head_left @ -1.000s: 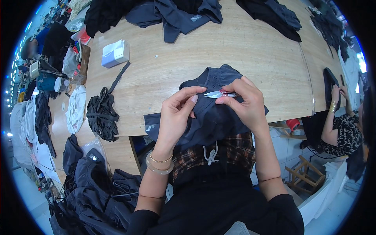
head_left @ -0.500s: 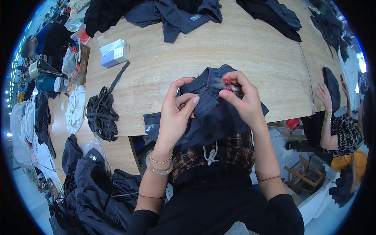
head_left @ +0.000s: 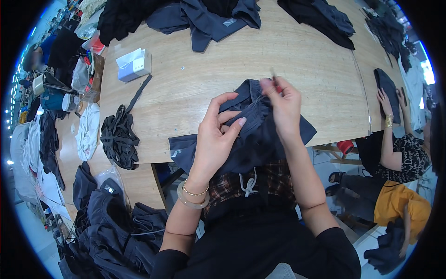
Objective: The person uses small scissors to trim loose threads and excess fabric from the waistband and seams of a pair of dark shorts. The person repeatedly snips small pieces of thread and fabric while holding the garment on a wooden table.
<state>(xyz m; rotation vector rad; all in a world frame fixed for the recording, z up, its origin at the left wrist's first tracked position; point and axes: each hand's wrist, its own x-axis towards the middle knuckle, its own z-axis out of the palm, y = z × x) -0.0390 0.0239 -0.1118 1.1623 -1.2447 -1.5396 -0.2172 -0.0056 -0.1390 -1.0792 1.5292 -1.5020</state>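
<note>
A dark blue-grey garment with a gathered, elastic-looking waistband lies at the table edge and over my lap. My left hand pinches the waistband between thumb and fingers. Loose threads show along the gathers beside it. In my right hand, just above the waistband's right side, is a small red-handled tool with a thin tip pointing away from me. Motion blurs that tip, and my fingers hide most of the handle, so its exact kind is unclear.
Left on the table are a tissue box, a dark strap bundle and white cloth. Dark garments heap lower left; others lie at the far edge. A co-worker's hand rests on dark cloth at right.
My right hand has moved up slightly, and the tool's tip has swung from leftward to away from me. At lower right a person with orange cloth has come further into view.
</note>
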